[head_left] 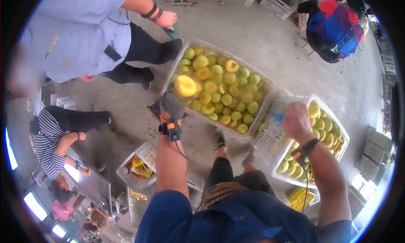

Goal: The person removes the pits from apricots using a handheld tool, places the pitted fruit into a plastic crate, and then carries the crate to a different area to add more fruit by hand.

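My left hand (pixel 166 116) is raised over the near-left corner of a white crate (pixel 213 121) of greenish-yellow peaches. A dark grey rounded cover, perhaps a glove, hides most of its fingers. At its tip is a blurred yellow peach half (pixel 185 86), cut side up. My right hand (pixel 295 121) is curled closed above the slatted white crate wall (pixel 272 131) with a blue mark. Whether it grips the rim or something small is hidden. Right beside it stands another white crate (pixel 342 149) of peaches. Several peaches in the first crate show hollow orange cut faces.
A person in a light blue shirt (pixel 90 32) stands at the left. Someone in striped clothing (pixel 49 144) is by a metal table (pixel 95 184). A person in red and blue (pixel 335 28) sits at the upper right. A white basket (pixel 147 154) with yellow packaging stands near my legs.
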Demonstrator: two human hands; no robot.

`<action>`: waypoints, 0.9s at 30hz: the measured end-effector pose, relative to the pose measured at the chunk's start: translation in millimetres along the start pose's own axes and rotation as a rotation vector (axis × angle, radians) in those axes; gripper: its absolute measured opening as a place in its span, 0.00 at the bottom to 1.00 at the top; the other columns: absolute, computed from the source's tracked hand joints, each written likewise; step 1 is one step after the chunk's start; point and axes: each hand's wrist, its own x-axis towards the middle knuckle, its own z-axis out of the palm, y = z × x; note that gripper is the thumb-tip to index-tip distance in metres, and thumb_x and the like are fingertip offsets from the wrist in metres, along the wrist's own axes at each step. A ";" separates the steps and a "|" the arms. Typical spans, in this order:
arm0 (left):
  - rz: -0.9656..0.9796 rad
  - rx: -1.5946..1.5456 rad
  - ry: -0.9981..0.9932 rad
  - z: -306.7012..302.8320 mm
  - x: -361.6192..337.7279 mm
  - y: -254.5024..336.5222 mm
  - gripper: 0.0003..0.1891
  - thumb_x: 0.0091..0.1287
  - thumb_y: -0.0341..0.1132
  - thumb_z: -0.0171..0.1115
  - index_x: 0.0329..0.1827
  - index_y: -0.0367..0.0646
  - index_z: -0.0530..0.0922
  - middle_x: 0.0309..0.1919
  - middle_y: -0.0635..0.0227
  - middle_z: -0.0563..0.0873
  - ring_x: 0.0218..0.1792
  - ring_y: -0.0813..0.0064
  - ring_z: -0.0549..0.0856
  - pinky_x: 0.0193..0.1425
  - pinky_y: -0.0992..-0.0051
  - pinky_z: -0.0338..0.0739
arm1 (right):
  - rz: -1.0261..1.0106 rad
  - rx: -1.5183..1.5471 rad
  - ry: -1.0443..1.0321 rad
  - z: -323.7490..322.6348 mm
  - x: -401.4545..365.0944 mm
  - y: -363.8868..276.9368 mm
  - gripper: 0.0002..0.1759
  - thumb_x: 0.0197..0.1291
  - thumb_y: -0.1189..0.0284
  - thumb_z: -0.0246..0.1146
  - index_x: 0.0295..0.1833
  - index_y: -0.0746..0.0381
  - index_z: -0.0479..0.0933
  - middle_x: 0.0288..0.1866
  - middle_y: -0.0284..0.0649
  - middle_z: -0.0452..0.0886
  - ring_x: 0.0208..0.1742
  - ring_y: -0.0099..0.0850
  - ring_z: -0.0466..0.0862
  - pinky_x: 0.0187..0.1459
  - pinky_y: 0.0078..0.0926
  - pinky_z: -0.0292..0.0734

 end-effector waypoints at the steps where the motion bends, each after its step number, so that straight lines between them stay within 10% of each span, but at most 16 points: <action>1: 0.120 0.124 0.005 -8.8 -5.6 26.6 0.24 0.74 0.33 0.71 0.72 0.39 0.83 0.64 0.60 0.92 0.59 0.65 0.93 0.66 0.62 0.87 | 0.000 -0.004 0.006 -1.3 -0.6 -0.5 0.12 0.53 0.78 0.69 0.45 0.63 0.82 0.47 0.45 0.83 0.55 0.50 0.81 0.62 0.49 0.77; 12: 0.002 -0.025 0.059 -24.7 -75.6 93.9 0.23 0.65 0.37 0.80 0.62 0.39 0.90 0.49 0.60 0.97 0.46 0.63 0.96 0.53 0.64 0.90 | -0.033 -0.013 0.011 8.3 -10.0 10.1 0.11 0.55 0.73 0.69 0.45 0.62 0.83 0.50 0.46 0.85 0.61 0.47 0.82 0.68 0.47 0.75; 16: -0.283 -0.831 0.020 7.6 -112.7 69.6 0.18 0.77 0.31 0.65 0.66 0.32 0.83 0.57 0.54 0.92 0.54 0.63 0.92 0.60 0.64 0.89 | -0.062 0.000 0.007 9.1 -12.1 15.6 0.10 0.56 0.72 0.69 0.44 0.62 0.83 0.50 0.45 0.85 0.61 0.47 0.82 0.68 0.46 0.75; 21: -0.520 -1.625 -0.180 -60.1 -137.3 182.8 0.32 0.80 0.46 0.62 0.77 0.28 0.75 0.64 0.48 0.88 0.62 0.58 0.90 0.67 0.60 0.87 | -0.045 -0.011 0.008 9.9 -13.9 14.7 0.10 0.58 0.70 0.67 0.44 0.60 0.84 0.50 0.45 0.85 0.59 0.47 0.83 0.67 0.47 0.74; 27: -0.424 -1.479 -0.054 -80.3 -229.4 218.8 0.34 0.88 0.50 0.50 0.82 0.28 0.69 0.72 0.47 0.84 0.67 0.55 0.88 0.72 0.59 0.85 | -0.020 -0.048 -0.097 0.2 -15.2 6.7 0.11 0.63 0.69 0.63 0.48 0.60 0.85 0.52 0.46 0.85 0.63 0.45 0.82 0.71 0.46 0.71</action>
